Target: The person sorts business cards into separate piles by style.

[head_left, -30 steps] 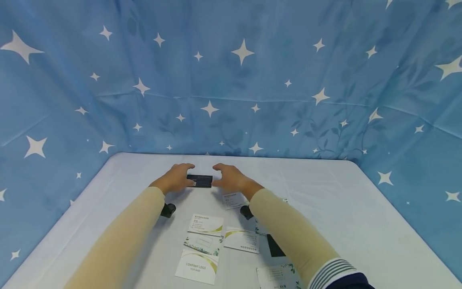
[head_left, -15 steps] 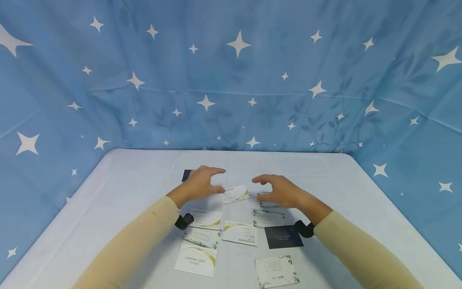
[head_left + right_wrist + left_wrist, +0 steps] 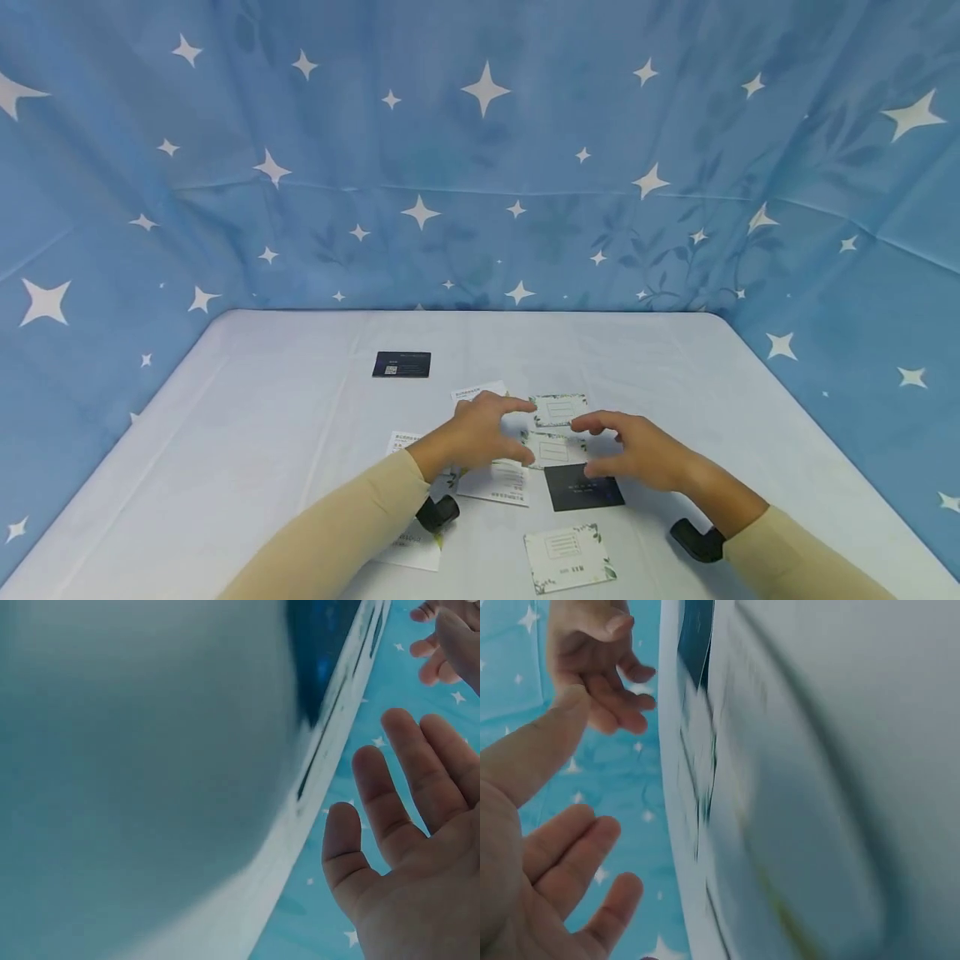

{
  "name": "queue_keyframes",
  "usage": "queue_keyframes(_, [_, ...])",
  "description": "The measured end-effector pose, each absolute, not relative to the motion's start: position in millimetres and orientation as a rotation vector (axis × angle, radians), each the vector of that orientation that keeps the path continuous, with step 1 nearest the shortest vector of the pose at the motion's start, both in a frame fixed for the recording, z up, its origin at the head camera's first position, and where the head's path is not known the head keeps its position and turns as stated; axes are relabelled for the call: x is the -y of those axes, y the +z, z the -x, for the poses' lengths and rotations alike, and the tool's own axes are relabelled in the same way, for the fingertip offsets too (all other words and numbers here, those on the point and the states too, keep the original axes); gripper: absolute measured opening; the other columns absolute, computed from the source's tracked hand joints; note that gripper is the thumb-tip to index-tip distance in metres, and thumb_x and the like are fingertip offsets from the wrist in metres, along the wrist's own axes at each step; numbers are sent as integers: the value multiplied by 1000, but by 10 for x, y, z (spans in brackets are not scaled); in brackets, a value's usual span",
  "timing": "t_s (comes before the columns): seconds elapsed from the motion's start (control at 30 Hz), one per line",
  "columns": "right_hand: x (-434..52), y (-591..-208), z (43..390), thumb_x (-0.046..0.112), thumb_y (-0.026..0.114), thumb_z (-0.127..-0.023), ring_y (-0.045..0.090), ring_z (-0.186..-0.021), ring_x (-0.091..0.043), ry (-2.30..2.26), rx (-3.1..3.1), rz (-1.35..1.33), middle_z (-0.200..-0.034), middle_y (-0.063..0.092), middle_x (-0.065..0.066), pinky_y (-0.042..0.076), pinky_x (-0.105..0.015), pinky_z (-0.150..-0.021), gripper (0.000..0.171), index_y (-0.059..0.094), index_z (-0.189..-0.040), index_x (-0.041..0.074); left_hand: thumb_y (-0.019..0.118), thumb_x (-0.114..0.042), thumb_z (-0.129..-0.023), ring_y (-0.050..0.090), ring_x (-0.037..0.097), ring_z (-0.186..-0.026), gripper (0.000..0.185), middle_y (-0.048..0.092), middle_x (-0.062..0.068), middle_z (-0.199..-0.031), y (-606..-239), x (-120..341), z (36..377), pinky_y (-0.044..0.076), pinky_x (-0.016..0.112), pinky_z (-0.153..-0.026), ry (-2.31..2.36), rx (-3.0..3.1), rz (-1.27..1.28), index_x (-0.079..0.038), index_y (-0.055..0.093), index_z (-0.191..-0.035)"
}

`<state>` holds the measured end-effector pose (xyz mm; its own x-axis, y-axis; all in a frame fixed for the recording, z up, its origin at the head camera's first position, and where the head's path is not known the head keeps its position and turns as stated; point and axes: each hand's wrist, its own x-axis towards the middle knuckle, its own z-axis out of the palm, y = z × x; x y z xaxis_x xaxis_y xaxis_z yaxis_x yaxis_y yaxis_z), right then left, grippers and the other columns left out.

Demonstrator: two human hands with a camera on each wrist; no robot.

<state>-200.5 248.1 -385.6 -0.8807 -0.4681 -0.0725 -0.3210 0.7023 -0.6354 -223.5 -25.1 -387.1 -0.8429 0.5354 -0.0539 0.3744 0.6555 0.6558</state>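
My left hand [image 3: 480, 429] hovers above the cards in the middle of the table, its thumb and fingers spread with nothing between them. To its right, my right hand [image 3: 637, 450] is over a black business card [image 3: 581, 487], likewise relaxed and holding nothing. Between the hands lie two leaf-bordered cards, a farther card [image 3: 561, 410] and a nearer card [image 3: 553, 450]. A white card with a gold curve [image 3: 495, 483] is partly covered by the left hand. Both wrist views show the palms [image 3: 502, 877] facing each other, with loose fingers [image 3: 390, 795].
Another black card [image 3: 402, 364] lies alone at the back left. Nearest the front is a leaf-bordered card [image 3: 570, 558]. More white cards, among them a logo card [image 3: 412, 546], sit partly hidden under the left arm. A starry blue curtain [image 3: 480, 167] hangs behind the white table [image 3: 262, 400].
Both hands have left the black card at the back left, uncovering it, and moved right and nearer over the other cards. The head view has shifted slightly.
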Motion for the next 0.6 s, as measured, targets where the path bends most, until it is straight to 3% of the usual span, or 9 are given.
queue_keyframes(0.13, [-2564,-3888,1898,33,86,-78,52,-116,-30,-897,-2656,594,-126,62,1,37,-63,-100,60,63,-131,13,87,-41,-77,43,20,-131,66,55,-3,-139,-3927,100,2136,28,51,-105,903,-2626,-766,-28,63,-137])
queue_keyframes(0.37, [-2662,-3964,1782,39,88,-73,52,-119,-32,-821,-2637,663,-128,59,-2,35,-62,-101,71,61,-133,13,89,-42,-72,47,16,-108,58,60,-6,-127,-3987,-9,1991,35,38,-87,785,-2607,-774,-33,70,-126])
queue_keyframes(0.6, [-2656,-3978,1781,37,86,-76,52,-118,-29,-722,-2695,741,-129,58,-1,39,-57,-99,66,61,-133,12,90,-39,-72,49,9,-112,53,66,-21,-113,-4000,-22,1977,30,36,-84,736,-2626,-857,-29,73,-121])
